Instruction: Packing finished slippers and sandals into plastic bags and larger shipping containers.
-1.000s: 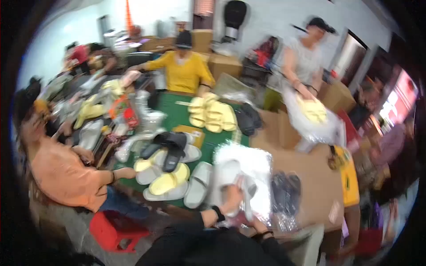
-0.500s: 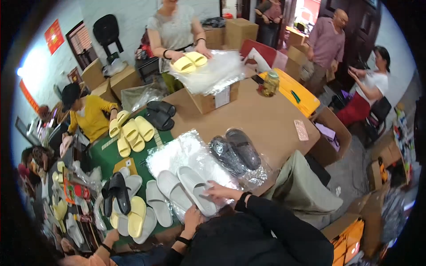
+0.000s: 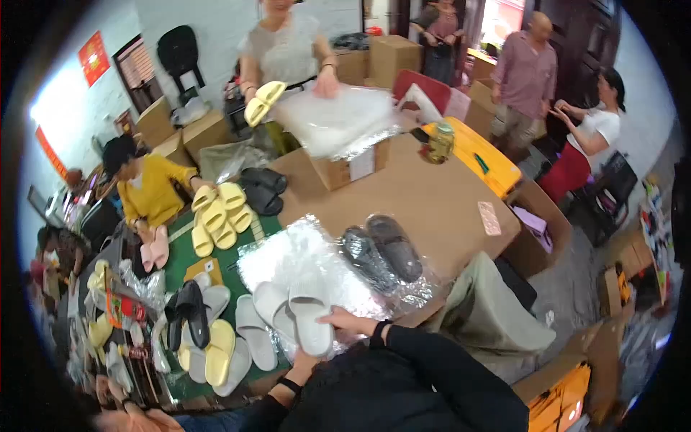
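Observation:
In front of me a pair of light grey slippers lies over the near edge of a clear plastic bag (image 3: 288, 248). The right grey slipper (image 3: 314, 333) overlaps the left grey slipper (image 3: 272, 306). My right hand (image 3: 340, 320) is closed on the outer side of the right slipper, thumb on top. My left hand (image 3: 306, 361) is at the heel end of the pair, its fingers mostly hidden below the slippers; I cannot tell what they grip. Just left lies another grey slipper (image 3: 254, 335). A bagged pair of dark slippers (image 3: 394, 248) lies to the right.
Yellow slippers (image 3: 214, 216) and black slippers (image 3: 260, 189) lie farther back on the green mat (image 3: 180, 252). Across the table a person holds yellow slippers (image 3: 264, 103) beside a box topped with plastic bags (image 3: 338, 119). A phone (image 3: 489, 218) and a jar (image 3: 440, 142) lie right.
My right hand has moved left with the right grey slipper, which now overlaps its mate. Across the table, the person has lifted the yellow slippers off the bags, to the left.

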Available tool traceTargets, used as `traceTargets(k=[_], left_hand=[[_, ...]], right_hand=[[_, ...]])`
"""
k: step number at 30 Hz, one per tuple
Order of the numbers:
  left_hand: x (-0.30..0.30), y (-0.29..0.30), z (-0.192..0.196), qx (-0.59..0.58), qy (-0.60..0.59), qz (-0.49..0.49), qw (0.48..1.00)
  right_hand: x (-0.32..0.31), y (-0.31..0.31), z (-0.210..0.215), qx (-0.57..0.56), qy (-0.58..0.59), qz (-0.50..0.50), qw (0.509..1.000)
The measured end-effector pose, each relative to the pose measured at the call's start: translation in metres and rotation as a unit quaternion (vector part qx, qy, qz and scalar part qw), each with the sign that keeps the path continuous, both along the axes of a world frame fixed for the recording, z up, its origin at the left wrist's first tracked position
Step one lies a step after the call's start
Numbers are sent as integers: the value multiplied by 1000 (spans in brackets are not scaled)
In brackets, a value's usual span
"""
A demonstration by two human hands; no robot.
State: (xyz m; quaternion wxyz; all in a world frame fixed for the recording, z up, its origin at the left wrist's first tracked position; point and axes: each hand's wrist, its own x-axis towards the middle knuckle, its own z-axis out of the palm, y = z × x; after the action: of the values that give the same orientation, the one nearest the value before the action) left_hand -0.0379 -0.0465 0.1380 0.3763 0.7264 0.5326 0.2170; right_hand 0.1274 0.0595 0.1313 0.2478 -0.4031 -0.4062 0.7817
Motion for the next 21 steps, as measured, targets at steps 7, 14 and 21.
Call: traceTargets(k=[7, 14, 21], left_hand=[[18, 20, -36, 67, 201, -282, 936], [33, 15, -15, 39, 199, -126, 971], [35, 13, -5, -165, 200, -126, 958]], right_hand=[[23, 60, 38, 302, -267, -188, 896], [7, 59, 22, 282, -385, -78, 875], [-38, 19, 25, 409, -453, 10, 792]])
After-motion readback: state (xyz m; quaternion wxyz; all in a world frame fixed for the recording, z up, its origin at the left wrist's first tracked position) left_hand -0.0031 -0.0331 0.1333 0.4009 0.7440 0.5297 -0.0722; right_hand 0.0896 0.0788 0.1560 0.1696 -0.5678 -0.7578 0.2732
